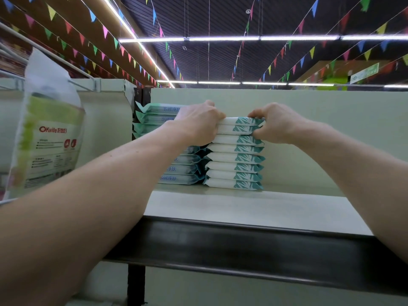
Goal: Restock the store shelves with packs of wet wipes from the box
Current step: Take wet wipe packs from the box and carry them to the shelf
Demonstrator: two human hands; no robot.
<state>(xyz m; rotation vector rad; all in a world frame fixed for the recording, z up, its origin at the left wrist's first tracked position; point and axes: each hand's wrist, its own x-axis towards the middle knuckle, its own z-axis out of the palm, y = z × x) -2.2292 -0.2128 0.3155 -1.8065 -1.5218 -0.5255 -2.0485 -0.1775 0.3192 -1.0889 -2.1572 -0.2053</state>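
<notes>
A stack of several white-and-teal wet wipe packs (236, 166) stands on the pale top shelf (254, 208). My left hand (198, 123) grips the left end of the top packs (239, 125). Their right end is pinched by my right hand (274, 122). Both hands hold the upper two or three packs, which sit on the stack. Behind and to the left stands a second stack of light teal wipe packs (181, 171), partly hidden by my left forearm. The box is not in view.
A large white and green plastic bag (48, 131) hangs from a rail at the left. The shelf's dark front edge (242, 246) runs below my arms. Bare shelf lies to the right of the stack. A pale back panel (331, 129) stands behind the packs.
</notes>
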